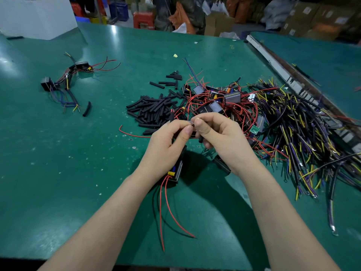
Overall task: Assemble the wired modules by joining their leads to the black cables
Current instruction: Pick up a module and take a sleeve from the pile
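Observation:
My left hand point(168, 145) and my right hand point(218, 133) meet above the middle of the green table point(78, 153). Between their thumbs and forefingers both pinch a thin lead with a short black sleeve point(200, 138); the joint itself is hidden by my fingers. A black wired module point(178, 169) hangs under my left palm, and its red leads point(168, 210) trail toward me. Another black module point(221, 163) lies below my right wrist. A heap of modules with red wires point(216, 100) lies just beyond my hands. Black cables with yellow and purple leads point(297, 124) are piled at the right.
A pile of short black sleeves point(154, 110) lies left of the modules. Two assembled modules with cables point(66, 79) sit at the far left. A white box point(37, 18) stands at the back left. A metal rail point(289, 75) borders the right side. Cartons and crates stand beyond the table.

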